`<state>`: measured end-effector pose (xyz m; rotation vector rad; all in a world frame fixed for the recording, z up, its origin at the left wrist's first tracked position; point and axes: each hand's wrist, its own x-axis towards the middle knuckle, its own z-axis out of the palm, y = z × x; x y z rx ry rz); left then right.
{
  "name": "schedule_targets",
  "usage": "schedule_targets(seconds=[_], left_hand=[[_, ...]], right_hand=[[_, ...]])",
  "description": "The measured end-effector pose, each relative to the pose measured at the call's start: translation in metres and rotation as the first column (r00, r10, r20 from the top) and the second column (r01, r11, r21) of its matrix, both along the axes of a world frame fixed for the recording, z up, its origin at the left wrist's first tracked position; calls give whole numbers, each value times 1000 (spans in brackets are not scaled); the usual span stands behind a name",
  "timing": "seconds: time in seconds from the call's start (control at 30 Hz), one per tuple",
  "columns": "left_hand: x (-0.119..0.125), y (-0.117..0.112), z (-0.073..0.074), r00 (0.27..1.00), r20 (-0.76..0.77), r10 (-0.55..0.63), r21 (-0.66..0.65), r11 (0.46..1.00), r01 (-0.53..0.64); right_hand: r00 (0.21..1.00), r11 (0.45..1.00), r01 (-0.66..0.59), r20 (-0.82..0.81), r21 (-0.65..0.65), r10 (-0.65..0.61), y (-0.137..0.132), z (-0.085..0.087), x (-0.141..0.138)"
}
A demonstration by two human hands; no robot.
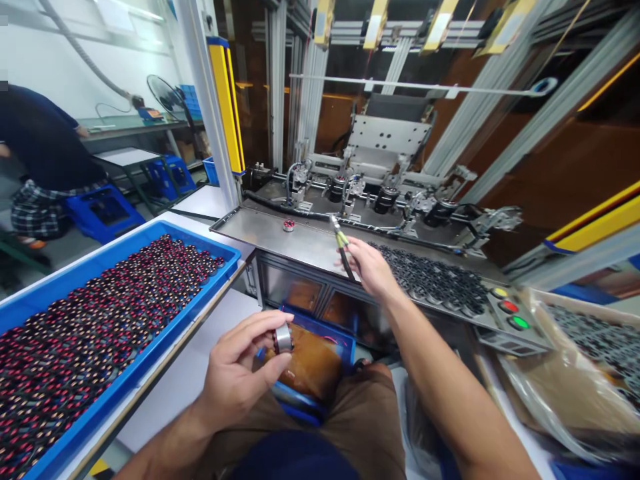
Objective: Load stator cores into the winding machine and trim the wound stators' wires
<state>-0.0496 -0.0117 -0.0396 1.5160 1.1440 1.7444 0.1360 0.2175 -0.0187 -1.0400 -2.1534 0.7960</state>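
Pinches a metal ring (283, 338) between fingers and thumb of the left hand (235, 373), near centre; curls fingers of the right hand (369, 265) round a slim tool (342, 241) by the far worktop (250, 223). Seems mid-handling; calls for a steady pinch.

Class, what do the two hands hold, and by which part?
Left hand: a round metal part, by its rim, between thumb and fingers. Right hand: a tool, by its handle.

smooth metal ring (283, 338), glossy plastic bin (140, 357)
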Motion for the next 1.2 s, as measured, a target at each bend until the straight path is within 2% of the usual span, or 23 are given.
schedule_targets(seconds=[0.1,0.13,0.2,0.27,0.33,0.4,0.47,0.63,0.83,1.07,1.2], left_hand=[[3,3,0,997,82,-4,-67,998,9],[4,4,0,995,103,-7,-88,996,16],[8,8,2,990,142,-20,-118,992,37],[14,11,3,984,176,-38,-142,988,63],[22,15,5,978,199,-57,-163,982,91],[29,19,6,975,205,-83,-174,977,120],[35,21,7,973,202,-109,-170,975,144],[40,21,11,971,189,-149,-150,973,178],[41,19,13,975,159,-153,-157,971,178],[45,20,12,972,154,-178,-174,963,204],[45,20,12,966,172,-191,-169,961,220]], right_hand=[[980,984,-137,-158,-112,119,-76,-16,27],[945,950,-231,-281,-211,168,-105,-25,35],[909,903,-291,-387,-316,157,-157,-46,47],[916,926,-256,-376,-279,139,-195,-65,54],[934,963,-215,-322,-163,154,-215,-75,57],[943,978,-204,-278,-46,184,-219,-77,57],[933,975,-221,-287,14,216,-214,-71,56],[882,953,-301,-375,17,285,-200,-56,49],[857,947,-320,-417,32,303,-196,-58,44],[897,962,-259,-348,88,274,-195,-52,48],[924,969,-209,-298,135,240,-197,-55,51]])
